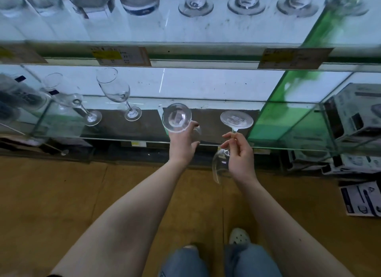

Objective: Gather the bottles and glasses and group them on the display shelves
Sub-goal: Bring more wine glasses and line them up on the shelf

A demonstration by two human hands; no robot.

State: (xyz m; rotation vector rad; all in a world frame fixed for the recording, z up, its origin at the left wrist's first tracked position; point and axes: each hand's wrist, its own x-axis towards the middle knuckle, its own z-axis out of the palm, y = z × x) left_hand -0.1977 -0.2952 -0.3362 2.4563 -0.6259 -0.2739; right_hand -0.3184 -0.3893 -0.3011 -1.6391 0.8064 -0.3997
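Note:
My left hand (182, 141) grips a clear glass (176, 117), its round mouth turned toward me, just above the front edge of the lower glass shelf (115, 137). My right hand (240, 155) pinches the stem of a wine glass (236, 120) held upside down: its foot with a barcode sticker points up, its bowl hangs below my fingers. Two champagne flutes (115, 91) (68, 97) stand on the lower shelf to the left. Bottles (138, 0) and several stemmed glasses (195, 6) stand on the upper shelf.
A green glass divider (288, 103) closes the shelf bay on the right. Boxed goods (354, 111) sit beyond it, and more boxes (360, 200) lie on the brown floor. Price labels (121, 56) hang on the upper shelf edge. A dark bottle (18, 97) stands at far left.

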